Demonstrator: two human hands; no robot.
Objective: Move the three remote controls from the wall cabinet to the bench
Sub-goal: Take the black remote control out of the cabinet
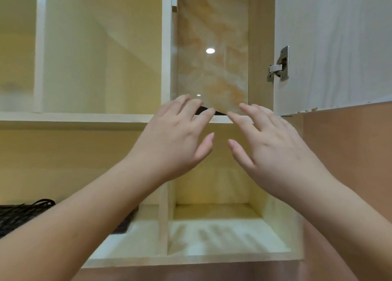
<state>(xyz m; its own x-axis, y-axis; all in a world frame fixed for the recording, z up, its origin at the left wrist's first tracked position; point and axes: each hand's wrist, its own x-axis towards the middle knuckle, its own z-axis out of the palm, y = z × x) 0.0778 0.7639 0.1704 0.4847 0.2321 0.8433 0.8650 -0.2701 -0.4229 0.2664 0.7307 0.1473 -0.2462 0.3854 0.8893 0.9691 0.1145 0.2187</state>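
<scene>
Remote controls: only one dark sliver [206, 110] is showing, lying on the upper shelf [74, 117] of the wall cabinet [166, 47], right-hand compartment, just behind the shelf's front edge; whether it is one remote or several cannot be told.

Left hand [174, 140]: fingers are reaching over the shelf edge and lying across the dark object, loosely spread; whether they are pinching it cannot be told.

Right hand [273, 151]: fingers are spreading, straight, tips at the shelf edge beside the object, holding nothing.

Cabinet door [331, 47]: standing open at right, hinge [279, 65] exposed.

Lower compartment: dark cords [21, 214] are lying at left.

Risk, as judged: the shelf is sitting above eye level, so the hands are working nearly blind; a dragging pull could be tipping the object off the edge before a grip closes. The remaining remotes may be hiding deeper, out of sight.
</scene>
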